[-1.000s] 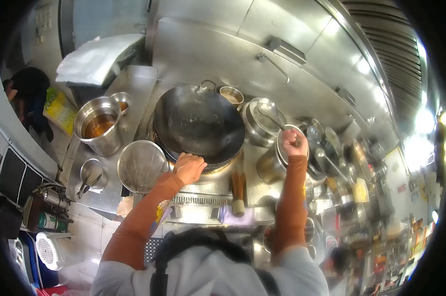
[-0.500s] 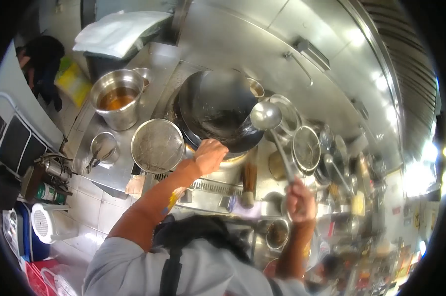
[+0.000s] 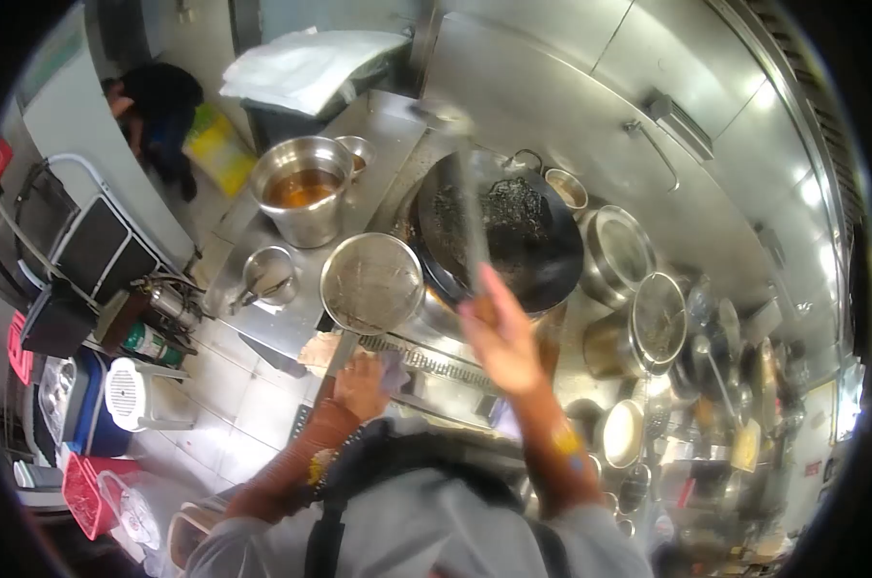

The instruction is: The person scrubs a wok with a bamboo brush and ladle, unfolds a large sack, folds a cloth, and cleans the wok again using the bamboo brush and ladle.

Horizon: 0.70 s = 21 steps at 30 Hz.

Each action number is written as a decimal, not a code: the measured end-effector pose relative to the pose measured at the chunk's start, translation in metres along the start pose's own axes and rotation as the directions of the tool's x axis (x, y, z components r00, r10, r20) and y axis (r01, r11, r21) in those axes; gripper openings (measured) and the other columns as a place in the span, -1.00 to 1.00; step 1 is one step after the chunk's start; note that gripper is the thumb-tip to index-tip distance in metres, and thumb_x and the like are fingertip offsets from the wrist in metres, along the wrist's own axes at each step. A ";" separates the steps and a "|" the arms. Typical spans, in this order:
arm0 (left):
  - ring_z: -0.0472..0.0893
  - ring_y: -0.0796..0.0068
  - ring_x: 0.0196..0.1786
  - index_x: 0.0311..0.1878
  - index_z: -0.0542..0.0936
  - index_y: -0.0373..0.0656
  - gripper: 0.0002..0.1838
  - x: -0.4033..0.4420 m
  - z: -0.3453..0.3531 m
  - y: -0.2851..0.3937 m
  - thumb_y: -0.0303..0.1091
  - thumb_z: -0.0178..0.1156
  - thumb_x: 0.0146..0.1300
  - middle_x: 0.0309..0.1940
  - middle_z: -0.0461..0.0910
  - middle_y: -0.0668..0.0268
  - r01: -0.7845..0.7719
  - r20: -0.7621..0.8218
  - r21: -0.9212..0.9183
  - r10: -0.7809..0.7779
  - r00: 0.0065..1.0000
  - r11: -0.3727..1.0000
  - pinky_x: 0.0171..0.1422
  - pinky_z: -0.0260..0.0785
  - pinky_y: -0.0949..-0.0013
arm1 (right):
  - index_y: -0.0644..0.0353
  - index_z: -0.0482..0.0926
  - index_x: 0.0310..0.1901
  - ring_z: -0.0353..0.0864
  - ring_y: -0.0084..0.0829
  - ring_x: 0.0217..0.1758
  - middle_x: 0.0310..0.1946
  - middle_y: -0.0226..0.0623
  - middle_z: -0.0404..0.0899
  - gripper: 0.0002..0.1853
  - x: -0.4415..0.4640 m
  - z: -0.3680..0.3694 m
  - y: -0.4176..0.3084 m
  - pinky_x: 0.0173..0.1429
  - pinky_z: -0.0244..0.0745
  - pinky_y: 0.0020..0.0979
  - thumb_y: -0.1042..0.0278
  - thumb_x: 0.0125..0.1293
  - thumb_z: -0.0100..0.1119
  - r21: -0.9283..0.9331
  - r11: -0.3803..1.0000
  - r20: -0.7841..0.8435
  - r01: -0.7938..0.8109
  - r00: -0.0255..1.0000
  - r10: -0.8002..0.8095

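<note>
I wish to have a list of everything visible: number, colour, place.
Wok: 1, black, centre
Ladle: 1, silver, above the wok, blurred
Cloth: at least 1, lilac, lower centre
Round strainers: 2, grey, left and right of the wok
Tall pot: 1, silver, left, holding amber liquid
Bowl: 1, silver, left
Small pots: 2, silver, behind wok, beside tall pot
Wide pots: 2, silver, right of wok
Wall tap: 1, silver, upper right
Sheeting: count unclear, white, upper left
Bag: 1, yellow, upper left
Co-worker: 1, dark clothes, upper left
Stool: 1, white, lower left
Basket: at least 1, red, lower left
Other kitchenware: too crowded to count, right
Sleeves: 2, brown, forearms
Right hand: 1, bare, holding ladle
Left hand: 1, bare, at the cloth
</note>
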State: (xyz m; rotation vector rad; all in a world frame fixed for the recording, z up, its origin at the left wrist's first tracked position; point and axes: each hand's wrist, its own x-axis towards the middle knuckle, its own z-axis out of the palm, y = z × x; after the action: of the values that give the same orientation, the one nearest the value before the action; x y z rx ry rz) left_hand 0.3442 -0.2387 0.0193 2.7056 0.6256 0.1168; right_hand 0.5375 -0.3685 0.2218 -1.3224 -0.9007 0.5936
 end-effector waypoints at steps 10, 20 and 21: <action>0.31 -0.06 0.42 0.44 0.27 -0.18 -0.22 -0.005 0.090 -0.032 -0.02 0.20 0.21 0.34 0.34 -0.07 -0.089 -0.039 0.449 0.120 0.992 0.889 0.50 0.07 -0.12 | 0.25 0.24 0.43 0.59 0.19 0.01 -0.08 0.23 0.61 -0.26 0.155 0.228 0.109 0.16 0.48 -0.03 0.31 0.17 0.10 -0.449 0.880 -0.122 -0.156 0.986 0.113; 0.58 0.04 0.16 0.36 0.36 -0.21 -0.26 0.053 0.028 -0.008 -0.23 0.27 0.06 0.18 0.55 0.02 0.060 0.254 -0.150 -0.021 0.967 0.987 0.27 0.39 0.02 | 0.10 0.60 0.10 0.61 -0.02 -0.01 -0.09 -0.02 0.63 -0.61 -0.034 -0.017 0.096 0.11 0.54 -0.12 0.23 0.25 0.22 -0.841 0.514 -0.253 -0.168 0.962 -0.099; 0.62 0.05 0.10 0.36 0.35 -0.22 -0.23 0.060 0.025 -0.017 -0.24 0.30 0.03 0.16 0.57 0.03 0.109 0.287 -0.298 -0.019 0.958 0.948 0.22 0.43 0.05 | 0.15 0.59 0.11 0.59 0.01 0.03 -0.06 0.03 0.61 -0.61 -0.070 -0.052 0.092 0.12 0.53 -0.10 0.27 0.25 0.17 -0.941 0.122 -0.323 -0.315 0.945 -0.050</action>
State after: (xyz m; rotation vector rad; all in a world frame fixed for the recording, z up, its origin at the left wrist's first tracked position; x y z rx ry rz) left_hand 0.3953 -0.2065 -0.0098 2.3350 0.5560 -0.1710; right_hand 0.5535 -0.4375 0.1163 -2.7087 -0.9300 -0.2612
